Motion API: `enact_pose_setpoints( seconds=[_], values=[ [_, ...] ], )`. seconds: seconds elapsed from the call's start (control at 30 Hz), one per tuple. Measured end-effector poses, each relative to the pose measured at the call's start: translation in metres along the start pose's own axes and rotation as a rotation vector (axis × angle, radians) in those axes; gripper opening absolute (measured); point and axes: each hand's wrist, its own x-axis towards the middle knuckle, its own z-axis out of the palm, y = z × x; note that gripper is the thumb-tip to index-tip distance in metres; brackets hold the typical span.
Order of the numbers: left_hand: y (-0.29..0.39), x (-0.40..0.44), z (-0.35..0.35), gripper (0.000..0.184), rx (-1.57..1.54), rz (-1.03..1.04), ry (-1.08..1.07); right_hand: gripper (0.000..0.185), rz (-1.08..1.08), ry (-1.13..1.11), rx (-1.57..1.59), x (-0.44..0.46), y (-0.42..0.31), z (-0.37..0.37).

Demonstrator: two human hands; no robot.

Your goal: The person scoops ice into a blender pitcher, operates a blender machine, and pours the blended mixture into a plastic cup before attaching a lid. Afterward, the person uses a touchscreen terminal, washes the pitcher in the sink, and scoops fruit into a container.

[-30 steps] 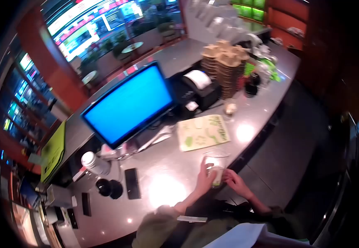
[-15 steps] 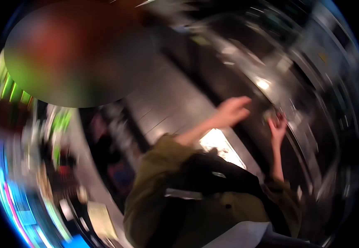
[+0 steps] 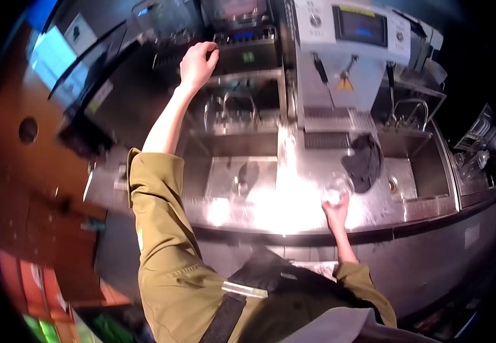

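The right hand [image 3: 336, 209] was closed around a clear cup [image 3: 341, 185] near the black cloth [image 3: 364, 163], while the left hand [image 3: 197, 66], fingers bent, was raised before a machine [image 3: 246, 56], its grip unclear.

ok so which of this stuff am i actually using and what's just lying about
Likely in use:
- clear cup, in the right hand
- black machine with a blue display, nearest the left hand

Seemingly just lying about:
- dark cloth, on the counter
- clear containers, far right
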Motion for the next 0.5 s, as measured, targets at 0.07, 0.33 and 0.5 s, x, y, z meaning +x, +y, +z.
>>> enact_pose_setpoints(
  seconds=[0.07, 0.33, 0.5],
  values=[
    [-0.058, 0.049, 0.047, 0.027, 0.105, 0.125, 0.003, 0.082, 0.055, 0.061, -0.061, 0.002, -0.025, 0.01],
    [-0.123, 0.166, 0.161, 0.068, 0.439, 0.586, 0.125, 0.03, -0.135, 0.402, -0.132, -0.023, -0.144, 0.097],
    [-0.123, 0.201, 0.166, 0.051, 0.668, 0.774, 0.183, 0.016, -0.557, 0.014, 0.085, 0.152, -0.277, 0.256]
  ],
)
